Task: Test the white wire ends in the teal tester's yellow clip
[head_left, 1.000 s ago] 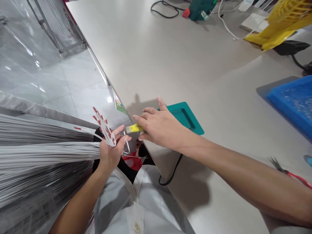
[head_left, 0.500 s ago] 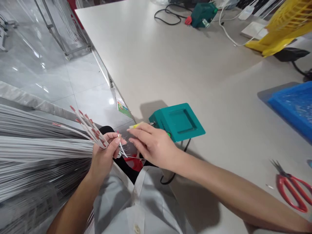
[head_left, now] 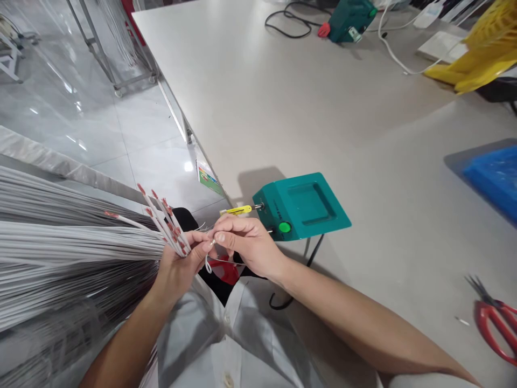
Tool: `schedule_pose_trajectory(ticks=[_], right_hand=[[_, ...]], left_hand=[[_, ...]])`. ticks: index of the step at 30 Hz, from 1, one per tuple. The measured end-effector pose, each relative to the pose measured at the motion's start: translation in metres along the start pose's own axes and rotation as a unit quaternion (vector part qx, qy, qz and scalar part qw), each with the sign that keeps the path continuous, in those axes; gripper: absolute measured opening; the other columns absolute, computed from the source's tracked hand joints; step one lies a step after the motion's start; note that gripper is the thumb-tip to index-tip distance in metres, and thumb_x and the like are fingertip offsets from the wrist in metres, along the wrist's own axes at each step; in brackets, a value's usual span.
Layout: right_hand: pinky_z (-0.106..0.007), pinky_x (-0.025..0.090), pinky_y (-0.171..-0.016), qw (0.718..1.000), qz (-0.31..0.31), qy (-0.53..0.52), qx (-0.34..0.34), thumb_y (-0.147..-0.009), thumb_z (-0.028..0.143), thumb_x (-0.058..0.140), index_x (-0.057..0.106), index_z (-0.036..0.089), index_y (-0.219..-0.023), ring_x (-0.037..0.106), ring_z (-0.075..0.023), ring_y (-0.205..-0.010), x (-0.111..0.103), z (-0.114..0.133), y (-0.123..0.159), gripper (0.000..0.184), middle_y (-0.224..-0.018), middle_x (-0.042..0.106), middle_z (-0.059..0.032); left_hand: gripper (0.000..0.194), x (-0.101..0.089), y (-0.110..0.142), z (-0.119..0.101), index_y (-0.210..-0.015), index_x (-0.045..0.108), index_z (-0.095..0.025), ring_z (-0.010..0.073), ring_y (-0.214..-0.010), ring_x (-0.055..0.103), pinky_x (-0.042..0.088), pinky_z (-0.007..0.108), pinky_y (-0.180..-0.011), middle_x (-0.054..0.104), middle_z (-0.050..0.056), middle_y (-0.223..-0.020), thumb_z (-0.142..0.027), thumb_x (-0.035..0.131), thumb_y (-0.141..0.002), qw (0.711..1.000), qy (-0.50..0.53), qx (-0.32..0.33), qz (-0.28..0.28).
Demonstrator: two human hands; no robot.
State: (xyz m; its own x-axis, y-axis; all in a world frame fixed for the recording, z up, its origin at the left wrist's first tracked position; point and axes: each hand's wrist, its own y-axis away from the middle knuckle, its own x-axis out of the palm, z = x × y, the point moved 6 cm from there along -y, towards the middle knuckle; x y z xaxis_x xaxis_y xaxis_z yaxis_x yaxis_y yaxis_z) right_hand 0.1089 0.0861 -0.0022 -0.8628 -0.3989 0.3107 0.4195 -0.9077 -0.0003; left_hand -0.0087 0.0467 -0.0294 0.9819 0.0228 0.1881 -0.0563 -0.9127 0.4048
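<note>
My left hand (head_left: pixel 181 272) is closed around several white wires (head_left: pixel 166 223) whose reddish, copper-coloured ends point up and left. My right hand (head_left: pixel 254 245) meets it, thumb and fingers pinched on the end of a white wire between the two hands; the exact tip is hidden by the fingers. A small wire loop (head_left: pixel 208 264) hangs below the fingertips. Just beyond the right hand, at the table edge, sits a teal device (head_left: pixel 343 218) with a green button (head_left: pixel 285 227). A yellow clip-like piece (head_left: pixel 238 210) sticks out from its left side.
Long white wires (head_left: pixel 76 242) lie in a thick mass on the left. On the table (head_left: pixel 388 178) are red-handled scissors (head_left: pixel 495 318), a blue tray (head_left: pixel 495 175), a second teal device (head_left: pixel 350 21) and a yellow plastic object (head_left: pixel 480 59). A metal rack (head_left: pixel 97 54) stands on the floor.
My right hand has moved left and down to my left hand, and its fingers have closed on the wire end. The yellow piece on the device is now uncovered.
</note>
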Motion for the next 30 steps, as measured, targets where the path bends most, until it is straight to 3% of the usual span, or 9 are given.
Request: schedule_pose_trajectory(ticks=[7,12,16,19,24,30], right_hand=[[-0.026,0.045,-0.054,0.998,-0.011,0.012,-0.054,-0.080,0.035,0.059,0.070,0.021,-0.079,0.047,-0.0087,-0.050,-0.020,0.016,-0.001,0.018,-0.057,0.056,0.0020],[-0.023,0.042,-0.049,0.994,0.035,0.087,-0.051,-0.080,0.029,0.059,0.068,0.016,-0.077,0.049,-0.0087,-0.050,-0.010,0.022,-0.001,0.016,-0.057,0.055,0.0008],[-0.024,0.045,-0.059,0.952,0.052,0.279,-0.117,-0.078,0.021,0.060,0.067,0.016,-0.079,0.056,-0.0118,-0.064,0.009,0.021,0.002,0.008,-0.070,0.062,-0.0031],[-0.023,0.045,-0.062,0.916,0.047,0.372,-0.143,-0.078,0.021,0.060,0.066,0.018,-0.078,0.058,-0.0134,-0.073,0.015,0.014,0.006,0.006,-0.076,0.063,-0.0037],[-0.022,0.041,-0.055,0.900,-0.001,0.421,-0.112,-0.076,0.018,0.060,0.062,0.017,-0.073,0.054,-0.0115,-0.063,0.009,0.006,0.009,0.004,-0.068,0.058,-0.0016],[-0.022,0.041,-0.055,0.897,-0.018,0.433,-0.084,-0.074,0.016,0.056,0.060,0.018,-0.068,0.053,-0.0111,-0.060,0.005,0.001,0.007,0.007,-0.067,0.058,-0.0003]], left_hand=[[0.016,-0.011,-0.001,0.005,-0.075,0.069,-0.014,0.0030,-0.037,0.036,0.024,0.018,-0.034,0.064,0.002,-0.059,-0.029,0.069,-0.068,1.000,-0.013,-0.018,0.018],[0.024,-0.025,-0.006,-0.002,-0.091,0.067,-0.017,0.0038,-0.046,0.045,0.033,0.016,-0.038,0.068,0.002,-0.078,-0.022,0.070,-0.068,0.998,-0.002,0.030,-0.063],[0.040,-0.003,-0.011,0.001,-0.097,0.064,-0.015,0.0117,-0.059,0.059,0.043,0.018,-0.045,0.067,0.004,-0.077,-0.019,0.074,-0.058,0.998,0.056,-0.011,-0.031],[0.030,0.008,-0.014,0.007,-0.094,0.064,-0.014,0.0161,-0.069,0.063,0.050,0.024,-0.058,0.067,0.005,-0.076,-0.024,0.065,-0.066,0.992,0.118,-0.032,-0.028],[0.049,0.010,-0.017,0.010,-0.117,0.052,-0.020,0.0221,-0.092,0.061,0.050,0.032,-0.078,0.066,0.008,-0.100,-0.015,0.064,-0.070,0.995,-0.064,0.067,0.048],[0.043,0.012,-0.019,0.008,-0.117,0.054,-0.016,0.0267,-0.113,0.049,0.041,0.038,-0.092,0.061,0.011,-0.110,-0.020,0.062,-0.074,0.988,-0.112,0.069,0.079]])
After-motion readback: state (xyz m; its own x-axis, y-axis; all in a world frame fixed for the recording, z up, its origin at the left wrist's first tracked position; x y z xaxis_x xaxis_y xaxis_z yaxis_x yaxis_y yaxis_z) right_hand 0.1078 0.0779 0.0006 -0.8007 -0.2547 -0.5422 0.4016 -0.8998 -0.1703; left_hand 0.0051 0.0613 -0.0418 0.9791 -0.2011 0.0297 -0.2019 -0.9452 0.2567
